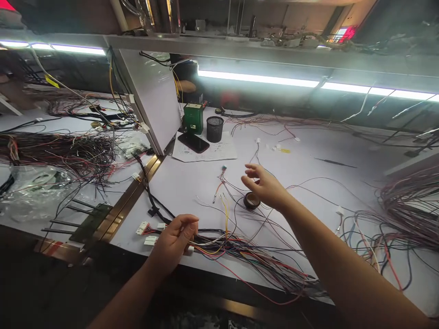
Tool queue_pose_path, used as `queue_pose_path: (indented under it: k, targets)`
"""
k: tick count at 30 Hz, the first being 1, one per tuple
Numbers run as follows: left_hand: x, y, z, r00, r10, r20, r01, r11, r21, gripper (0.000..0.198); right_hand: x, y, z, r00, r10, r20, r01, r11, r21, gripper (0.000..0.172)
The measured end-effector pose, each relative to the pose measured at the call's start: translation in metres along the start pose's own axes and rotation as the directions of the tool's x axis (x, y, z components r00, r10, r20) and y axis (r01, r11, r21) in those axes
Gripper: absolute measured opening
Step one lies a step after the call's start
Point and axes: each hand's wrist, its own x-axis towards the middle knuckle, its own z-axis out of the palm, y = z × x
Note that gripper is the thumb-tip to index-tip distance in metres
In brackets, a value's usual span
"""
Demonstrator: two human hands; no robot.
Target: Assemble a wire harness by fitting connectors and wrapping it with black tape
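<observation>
"What are the two hands doing?"
"The left hand (174, 237) is curled around the wire bundle (252, 256) at the near edge of the surface (302, 160), with white plugs (151, 240) poking out to its left. The right hand (265, 183) is farther off, fingers loosely bent and apart, nothing visible in it."

"Anything in the way there?"
"A roll of tape (247, 204) sits by the right hand, thin wires running around it; I can't tell if they touch. A small teal plug (224, 168) lies to its left."

"And farther out?"
"Far left, a phone (194, 142) and a black mesh cup (215, 131) rest on paper (219, 153), beside a green box (194, 119). A white divider (151, 87) blocks off the wire pile (61, 151) at left. Tweezers (335, 162) lie far right, and a heap of wires (411, 196) crowds the right side."
</observation>
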Motion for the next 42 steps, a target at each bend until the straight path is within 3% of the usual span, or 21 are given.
queue_pose_path:
  k: [3, 6, 8, 11, 14, 16, 18, 22, 24, 26, 29, 31, 34, 37, 40, 42]
  targets:
    - [0.003, 0.016, 0.001, 0.996, -0.008, 0.09, -0.003, 0.992, 0.128, 0.029, 0.029, -0.019, 0.024, 0.984, -0.011, 0.181, 0.027, 0.996, -0.085, 0.069]
    - [0.005, 0.031, 0.007, 0.989, 0.007, 0.148, -0.037, 0.98, 0.197, 0.025, 0.049, -0.029, 0.033, 0.962, -0.011, 0.273, 0.033, 0.997, -0.077, 0.05]
    - [0.007, 0.037, 0.011, 0.986, 0.009, 0.167, -0.037, 0.986, 0.164, 0.025, 0.052, -0.031, 0.022, 0.956, -0.035, 0.29, 0.037, 0.999, -0.003, 0.038]
    - [0.013, 0.041, 0.018, 0.987, -0.041, 0.156, 0.026, 0.995, 0.094, 0.028, 0.038, -0.031, -0.01, 0.951, -0.166, 0.261, 0.085, 0.952, 0.293, 0.037]
    - [0.023, 0.044, 0.026, 0.98, -0.127, 0.153, 0.124, 0.992, 0.027, 0.033, 0.009, -0.034, -0.036, 0.93, -0.287, 0.228, 0.049, 0.713, 0.699, 0.026]
    - [0.03, 0.048, 0.033, 0.972, -0.137, 0.194, 0.143, 0.989, -0.022, 0.041, -0.01, -0.037, -0.041, 0.914, -0.315, 0.256, -0.012, 0.61, 0.792, 0.019]
    - [0.035, 0.05, 0.04, 0.961, -0.105, 0.257, 0.126, 0.99, -0.065, 0.049, -0.026, -0.041, -0.039, 0.88, -0.349, 0.323, -0.042, 0.619, 0.784, 0.015]
    - [0.036, 0.049, 0.049, 0.96, -0.103, 0.259, 0.156, 0.968, -0.195, 0.048, -0.044, -0.039, -0.029, 0.752, -0.384, 0.535, -0.039, 0.786, 0.618, 0.01]
    - [0.034, 0.045, 0.05, 0.964, -0.124, 0.233, 0.179, 0.956, -0.233, 0.044, -0.046, -0.033, -0.027, 0.727, -0.365, 0.581, 0.021, 0.858, 0.513, 0.01]
    - [0.031, 0.043, 0.05, 0.965, -0.138, 0.223, 0.185, 0.961, -0.207, 0.042, -0.045, -0.026, -0.027, 0.78, -0.328, 0.533, 0.106, 0.909, 0.403, 0.012]
    - [0.028, 0.042, 0.047, 0.977, -0.154, 0.147, 0.176, 0.973, -0.147, 0.047, -0.039, -0.017, -0.035, 0.896, -0.277, 0.346, 0.203, 0.95, 0.236, 0.022]
    - [0.028, 0.042, 0.044, 0.985, -0.148, 0.087, 0.16, 0.976, -0.149, 0.05, -0.035, -0.008, -0.044, 0.925, -0.269, 0.269, 0.267, 0.963, 0.044, 0.032]
    - [0.028, 0.039, 0.037, 0.991, -0.131, 0.031, 0.134, 0.973, -0.186, 0.048, -0.027, 0.021, -0.062, 0.957, -0.213, 0.197, 0.276, 0.882, -0.382, 0.036]
    - [0.028, 0.034, 0.031, 0.988, -0.148, -0.037, 0.133, 0.956, -0.263, 0.047, -0.023, 0.067, -0.078, 0.992, -0.082, 0.095, 0.124, 0.748, -0.651, 0.039]
    - [0.028, 0.03, 0.028, 0.978, -0.205, -0.047, 0.179, 0.928, -0.325, 0.051, -0.031, 0.098, -0.089, 0.999, 0.01, 0.054, 0.028, 0.745, -0.666, 0.05]
    - [0.029, 0.028, 0.029, 0.972, -0.233, -0.035, 0.207, 0.915, -0.346, 0.052, -0.042, 0.093, -0.092, 0.994, -0.036, 0.1, 0.086, 0.824, -0.56, 0.065]
